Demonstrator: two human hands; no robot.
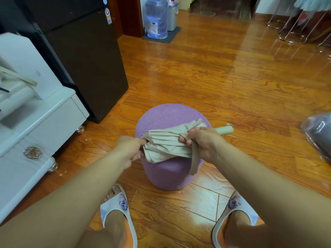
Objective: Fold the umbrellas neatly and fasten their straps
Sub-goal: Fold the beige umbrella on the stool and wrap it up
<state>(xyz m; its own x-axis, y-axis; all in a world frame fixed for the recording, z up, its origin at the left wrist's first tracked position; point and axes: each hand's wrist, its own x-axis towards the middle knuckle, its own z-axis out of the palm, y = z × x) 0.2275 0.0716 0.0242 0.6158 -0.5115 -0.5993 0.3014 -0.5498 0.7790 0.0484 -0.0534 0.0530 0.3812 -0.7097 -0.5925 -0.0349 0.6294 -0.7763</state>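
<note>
Umbrella (168, 142) held btwn both hands over purple stool (166, 113), left hand (129, 149) pinching tip end, right hand (204, 142) gripping handle end.

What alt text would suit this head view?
Two hands hold a collapsed beige umbrella over a purple stool: left hand grips its tip end, right hand grips near the handle, strap dangling unfastened.

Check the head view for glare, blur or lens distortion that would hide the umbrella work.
Head view: strong glare streaks the wooden floor at upper right; wide-angle bending curves the fridge and the frame edges; the left hand is slightly motion-blurred; the beige umbrella, its hanging strap and the right hand are evenly lit and sharp above the purple stool.
</note>
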